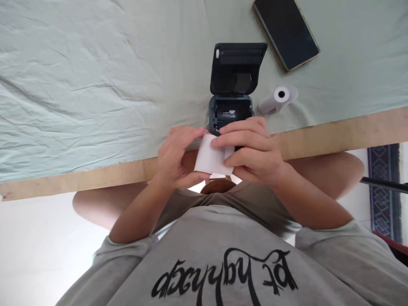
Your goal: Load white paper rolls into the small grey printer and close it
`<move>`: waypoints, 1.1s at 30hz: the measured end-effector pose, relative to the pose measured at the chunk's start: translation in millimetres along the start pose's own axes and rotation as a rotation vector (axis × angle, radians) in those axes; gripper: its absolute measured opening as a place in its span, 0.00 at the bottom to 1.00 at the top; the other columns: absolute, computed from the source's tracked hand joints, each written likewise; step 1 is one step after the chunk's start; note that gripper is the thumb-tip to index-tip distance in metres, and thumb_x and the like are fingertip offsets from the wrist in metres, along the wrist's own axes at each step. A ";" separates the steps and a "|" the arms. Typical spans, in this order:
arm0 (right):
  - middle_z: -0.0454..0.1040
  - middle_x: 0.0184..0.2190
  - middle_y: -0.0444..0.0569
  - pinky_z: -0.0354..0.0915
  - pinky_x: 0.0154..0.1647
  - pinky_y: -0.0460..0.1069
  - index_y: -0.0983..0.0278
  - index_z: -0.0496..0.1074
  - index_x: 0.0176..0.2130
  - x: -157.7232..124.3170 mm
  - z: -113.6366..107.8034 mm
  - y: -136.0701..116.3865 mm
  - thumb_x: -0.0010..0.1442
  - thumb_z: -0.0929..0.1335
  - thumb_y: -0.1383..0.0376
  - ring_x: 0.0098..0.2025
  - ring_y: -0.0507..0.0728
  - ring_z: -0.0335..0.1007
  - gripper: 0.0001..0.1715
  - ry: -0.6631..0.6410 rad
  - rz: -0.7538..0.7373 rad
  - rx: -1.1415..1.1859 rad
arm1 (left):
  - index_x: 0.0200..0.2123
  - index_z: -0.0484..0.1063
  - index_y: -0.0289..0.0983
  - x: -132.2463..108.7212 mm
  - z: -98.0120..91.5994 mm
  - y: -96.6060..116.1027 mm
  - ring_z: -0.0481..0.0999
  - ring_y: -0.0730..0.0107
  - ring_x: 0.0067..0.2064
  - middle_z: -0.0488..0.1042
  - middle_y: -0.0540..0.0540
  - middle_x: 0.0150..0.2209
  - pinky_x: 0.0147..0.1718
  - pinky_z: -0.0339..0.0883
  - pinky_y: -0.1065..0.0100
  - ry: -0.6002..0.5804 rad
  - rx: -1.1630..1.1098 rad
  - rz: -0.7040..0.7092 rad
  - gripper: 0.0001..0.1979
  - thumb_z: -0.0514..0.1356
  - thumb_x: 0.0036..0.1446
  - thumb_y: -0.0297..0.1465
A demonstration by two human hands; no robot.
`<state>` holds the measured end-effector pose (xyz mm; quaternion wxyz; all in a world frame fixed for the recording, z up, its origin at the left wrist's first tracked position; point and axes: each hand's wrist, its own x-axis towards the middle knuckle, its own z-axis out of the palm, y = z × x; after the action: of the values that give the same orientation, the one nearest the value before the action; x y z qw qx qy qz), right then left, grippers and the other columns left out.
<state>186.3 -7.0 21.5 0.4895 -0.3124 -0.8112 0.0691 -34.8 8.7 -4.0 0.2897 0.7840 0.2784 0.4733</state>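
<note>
Both of my hands hold a white paper roll [210,159] just over the table's near edge. My left hand [175,159] wraps round the roll's left side, fingers closed on it. Fingers of my right hand [251,151] pinch its top and right side. Right behind my hands sits a small black printer [234,108] with its lid [237,68] swung open and its paper bay showing. My right hand covers the printer's front part.
A second white paper roll [278,98] lies on its side right of the printer. A dark phone [286,32] lies face up at the far right. A pale green cloth [95,85] covers the table, which has a wooden front edge [334,131].
</note>
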 end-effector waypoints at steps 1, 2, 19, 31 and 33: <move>0.83 0.46 0.37 0.67 0.44 0.54 0.58 0.65 0.32 -0.1 0.1 -0.2 0.69 0.64 0.72 0.52 0.52 0.79 0.13 0.003 0.002 -0.001 | 0.66 0.68 0.48 0.6 -0.3 1.4 0.85 0.50 0.51 0.82 0.40 0.51 0.50 0.78 0.44 -0.009 0.016 -0.010 0.32 0.58 0.69 0.59; 0.83 0.45 0.37 0.67 0.44 0.54 0.58 0.65 0.32 -0.3 0.4 -0.5 0.69 0.65 0.71 0.52 0.52 0.79 0.13 0.009 0.006 0.000 | 0.65 0.68 0.48 1.3 -0.4 2.9 0.85 0.50 0.51 0.82 0.40 0.52 0.50 0.78 0.44 -0.017 0.030 -0.021 0.31 0.57 0.69 0.59; 0.83 0.49 0.39 0.66 0.44 0.56 0.58 0.65 0.33 -5.6 -0.9 -0.9 0.64 0.66 0.72 0.53 0.55 0.80 0.10 -0.007 0.024 0.037 | 0.61 0.70 0.46 6.4 3.6 1.1 0.84 0.54 0.46 0.82 0.43 0.46 0.43 0.81 0.48 0.037 0.091 0.068 0.28 0.57 0.69 0.58; 0.83 0.48 0.40 0.64 0.44 0.55 0.60 0.65 0.30 0.6 3.8 -11.6 0.67 0.68 0.73 0.52 0.51 0.79 0.15 -0.028 -0.012 -0.060 | 0.52 0.72 0.47 5.6 -1.6 17.3 0.86 0.51 0.46 0.85 0.42 0.44 0.43 0.80 0.44 -0.074 0.209 -0.182 0.35 0.45 0.67 0.68; 0.83 0.48 0.39 0.65 0.46 0.54 0.59 0.66 0.31 5.0 2.1 -13.9 0.67 0.68 0.72 0.53 0.51 0.79 0.14 -0.090 0.017 -0.089 | 0.53 0.72 0.48 6.2 -2.0 17.6 0.86 0.52 0.46 0.85 0.43 0.45 0.43 0.80 0.45 -0.052 0.207 -0.140 0.31 0.46 0.70 0.64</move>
<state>176.8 -14.8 30.0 0.4377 -0.3373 -0.8319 0.0512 -31.3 1.6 13.0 0.2465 0.8005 0.3720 0.4000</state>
